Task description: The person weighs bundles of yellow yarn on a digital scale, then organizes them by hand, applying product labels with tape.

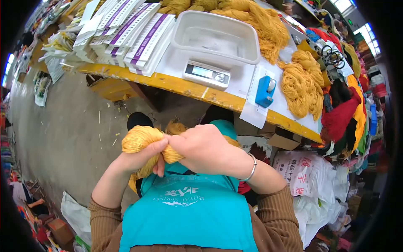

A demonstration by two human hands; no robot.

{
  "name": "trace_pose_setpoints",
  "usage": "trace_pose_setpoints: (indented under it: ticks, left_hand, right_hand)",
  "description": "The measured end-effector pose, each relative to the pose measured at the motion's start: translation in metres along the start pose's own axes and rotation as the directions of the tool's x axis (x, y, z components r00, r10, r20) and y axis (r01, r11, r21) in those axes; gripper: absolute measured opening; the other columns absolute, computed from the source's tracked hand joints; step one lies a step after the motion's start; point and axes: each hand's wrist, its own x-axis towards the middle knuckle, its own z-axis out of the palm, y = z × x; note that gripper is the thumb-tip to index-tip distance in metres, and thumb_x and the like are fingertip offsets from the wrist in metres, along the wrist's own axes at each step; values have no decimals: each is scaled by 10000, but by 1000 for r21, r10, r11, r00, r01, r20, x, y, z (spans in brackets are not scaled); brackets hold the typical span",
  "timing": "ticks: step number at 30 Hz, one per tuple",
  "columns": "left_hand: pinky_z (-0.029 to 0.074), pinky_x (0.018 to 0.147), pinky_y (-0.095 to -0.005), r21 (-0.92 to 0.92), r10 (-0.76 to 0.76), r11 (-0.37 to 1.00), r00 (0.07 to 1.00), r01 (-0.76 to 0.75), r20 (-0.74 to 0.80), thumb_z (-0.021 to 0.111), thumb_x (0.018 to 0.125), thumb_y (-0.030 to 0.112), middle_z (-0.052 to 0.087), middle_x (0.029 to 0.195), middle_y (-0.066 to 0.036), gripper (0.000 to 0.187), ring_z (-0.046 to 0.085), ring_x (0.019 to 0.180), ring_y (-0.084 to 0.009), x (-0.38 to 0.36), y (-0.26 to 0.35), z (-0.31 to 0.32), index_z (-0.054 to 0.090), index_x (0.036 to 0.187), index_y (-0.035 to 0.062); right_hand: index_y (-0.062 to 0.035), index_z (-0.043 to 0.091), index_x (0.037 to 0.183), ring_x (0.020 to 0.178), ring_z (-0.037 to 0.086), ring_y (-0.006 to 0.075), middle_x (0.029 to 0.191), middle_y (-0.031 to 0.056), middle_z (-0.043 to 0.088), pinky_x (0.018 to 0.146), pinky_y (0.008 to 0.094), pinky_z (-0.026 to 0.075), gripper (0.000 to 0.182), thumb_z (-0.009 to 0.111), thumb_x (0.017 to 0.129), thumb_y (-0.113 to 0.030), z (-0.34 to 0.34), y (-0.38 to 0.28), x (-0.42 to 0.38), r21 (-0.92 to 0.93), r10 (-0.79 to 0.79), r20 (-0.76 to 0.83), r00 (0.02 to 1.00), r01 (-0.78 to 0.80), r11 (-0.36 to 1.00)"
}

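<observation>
A golden-yellow skein of yarn [140, 138] is held above my lap, in front of a teal apron [184, 218]. My left hand [145, 157] is closed around the skein, its thumb pressed over the strands. Close beside it, my right hand [203, 145] is closed on the same yarn, its knuckles facing up and hiding most of its fingers. Between the two hands the yarn narrows and bulges again below. More yellow strands hang behind and under my hands, partly hidden.
Ahead, the table with a yellow edge [170, 85] carries stacked printed cards [147, 42], a clear plastic bin [216, 40], a digital scale [206, 75], a blue tape dispenser [265, 91] and loose yellow yarn [300, 84]. White plastic bags [310, 180] lie at the right.
</observation>
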Motion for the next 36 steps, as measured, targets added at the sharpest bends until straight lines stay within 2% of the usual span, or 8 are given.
trace_pose_setpoints:
  ticks: [5,7,9,11,21,30,33,36]
  left_hand:
    - [471,448,-247,14,-210,977,949,212,235,593,979,332,663,727,-99,309,579,477,-132,11,3,9,624,948,26]
    - [468,438,-247,-40,-203,974,938,223,280,630,956,322,656,715,-96,310,581,477,-134,10,0,9,633,905,16]
    - [469,436,-247,-31,-174,982,950,189,260,630,956,319,654,710,-96,308,583,478,-136,9,-2,9,634,900,16]
    - [469,433,-247,-27,-147,987,959,158,240,630,956,316,652,705,-96,307,586,479,-138,9,-3,12,636,894,16]
    - [479,424,-253,-112,-121,984,984,136,133,636,948,310,654,693,-106,292,603,477,-157,9,-11,4,636,922,19]
    - [476,417,-248,-93,-91,990,988,103,128,634,944,314,654,692,-111,303,603,472,-155,14,-9,3,633,925,12]
    - [477,416,-245,-114,-72,990,989,87,131,630,946,311,653,692,-113,307,602,472,-153,15,-7,3,630,923,5]
    - [478,415,-243,-124,-76,988,990,91,120,628,945,309,651,691,-116,307,602,472,-151,17,-6,4,629,921,2]
  right_hand:
    - [-47,627,999,820,642,301,857,135,644,740,354,521,267,727,784,-171,-31,33,-41,447,36,247,968,-146,883]
    - [-24,629,1094,1038,616,283,1084,143,638,918,369,488,381,749,763,-170,-37,69,-63,533,267,-27,963,-212,819]
    - [-5,585,1133,1113,569,314,1149,152,611,980,385,445,418,737,777,-163,-40,118,-84,178,458,-566,686,-441,880]
    - [1,501,1256,1236,475,359,1286,199,532,1048,413,390,569,746,774,-175,-45,167,-106,53,430,-806,407,-674,737]
    - [6,317,1453,1312,432,381,1425,244,426,1079,399,374,722,599,793,-69,-23,192,-119,265,641,-653,404,-671,692]
    - [6,308,1458,1350,414,320,1448,230,410,1075,409,376,670,620,886,-147,-19,168,-137,448,655,-686,316,-526,723]
    - [19,582,1065,963,614,189,1072,117,639,846,357,507,217,642,891,-95,-12,152,-161,535,664,-743,85,-522,665]
    - [-29,621,837,763,594,206,797,69,613,692,309,483,52,670,819,-35,-1,143,-172,130,530,-744,407,-690,712]
